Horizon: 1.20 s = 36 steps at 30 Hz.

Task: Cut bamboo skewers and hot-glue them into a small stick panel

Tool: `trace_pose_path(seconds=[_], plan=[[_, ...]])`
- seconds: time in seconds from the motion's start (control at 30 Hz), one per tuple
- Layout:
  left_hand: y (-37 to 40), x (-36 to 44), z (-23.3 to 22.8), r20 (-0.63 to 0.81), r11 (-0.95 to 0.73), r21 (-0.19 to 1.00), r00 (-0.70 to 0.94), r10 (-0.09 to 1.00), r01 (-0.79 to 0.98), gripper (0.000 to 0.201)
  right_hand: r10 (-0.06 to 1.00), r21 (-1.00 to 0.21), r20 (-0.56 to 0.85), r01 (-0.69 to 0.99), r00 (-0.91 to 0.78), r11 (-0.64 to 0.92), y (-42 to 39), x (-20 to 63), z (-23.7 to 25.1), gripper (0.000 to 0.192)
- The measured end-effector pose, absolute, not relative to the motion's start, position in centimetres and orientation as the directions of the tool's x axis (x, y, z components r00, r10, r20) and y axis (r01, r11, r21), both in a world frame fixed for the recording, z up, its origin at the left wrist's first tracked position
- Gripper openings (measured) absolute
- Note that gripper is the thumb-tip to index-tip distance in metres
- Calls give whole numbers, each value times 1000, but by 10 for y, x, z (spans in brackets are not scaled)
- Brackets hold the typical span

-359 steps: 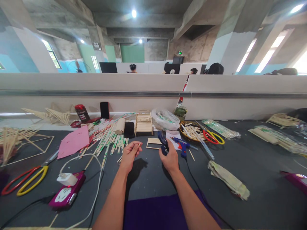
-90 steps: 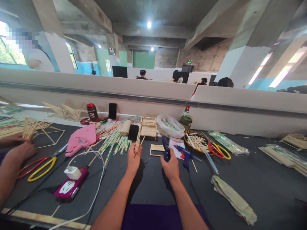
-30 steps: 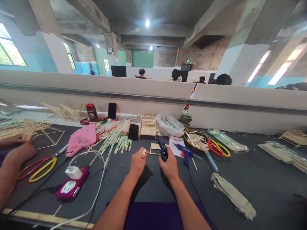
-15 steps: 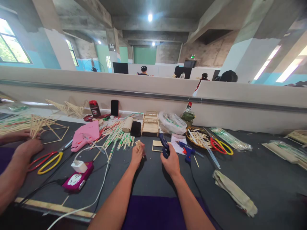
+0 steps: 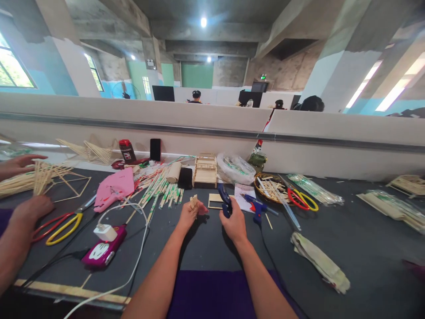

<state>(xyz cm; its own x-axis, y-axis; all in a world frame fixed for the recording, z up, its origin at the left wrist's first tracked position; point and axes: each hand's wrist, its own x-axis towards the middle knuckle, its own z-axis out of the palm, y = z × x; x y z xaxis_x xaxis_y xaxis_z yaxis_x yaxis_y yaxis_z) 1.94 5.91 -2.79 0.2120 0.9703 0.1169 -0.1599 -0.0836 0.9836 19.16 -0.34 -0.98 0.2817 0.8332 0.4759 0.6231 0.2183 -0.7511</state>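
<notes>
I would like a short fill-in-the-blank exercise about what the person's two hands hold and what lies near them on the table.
1. The left hand holds a small bundle of short wooden ____.
2. The right hand grips a cutter with dark ____ handles.
3. The glue gun lies to the ____ of the right hand.
4. The scissors by the basket have red and ____ handles.

Missing words: sticks; blue; right; yellow

co-worker's forearm (image 5: 9,252) cut off left.

Person: 2 bare forearms, left hand (image 5: 187,214) at 11 o'clock, right hand (image 5: 234,223) at 1 o'clock; no sleeves, rings or watch visible.
</notes>
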Motion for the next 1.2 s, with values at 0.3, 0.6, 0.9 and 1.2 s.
trace_pose_path(seconds=[0.3,0.6,0.9,1.2], plan=[[54,19,-22,47,15,979,301,952,-201,46,836,-760,468,613,286,216,-4,191,-7,52],[31,10,7,18,166,908,433,901,-383,44,951,-538,303,833,54,124,-6,194,-10,52],[20,15,18,13,203,918,540,842,-340,44,943,-394,183,858,-278,329,-20,187,-9,61],[9,26,15,-66,299,944,805,590,-142,44,958,-956,284,61,-42,286,-14,195,24,40]])
